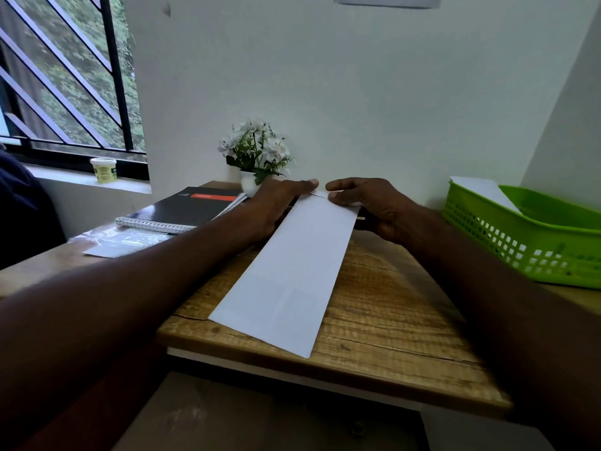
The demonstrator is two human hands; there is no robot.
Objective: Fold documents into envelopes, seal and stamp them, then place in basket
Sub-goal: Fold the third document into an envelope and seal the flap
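Observation:
A long white paper [292, 271], folded lengthwise into a narrow strip, lies on the wooden desk [390, 320] and runs from the near edge toward the wall. My left hand [279, 203] rests flat at the paper's far left corner with straight fingers. My right hand [367, 203] pinches the far right corner, its thumb on top of the sheet. A green plastic basket [520, 242] stands at the right with a white envelope [484, 190] leaning inside it.
A black spiral notebook [192, 206] and a clear plastic sleeve [126, 242] lie at the left. A small white pot of white flowers [257, 154] stands against the wall behind my hands. A jar [104, 170] sits on the window sill.

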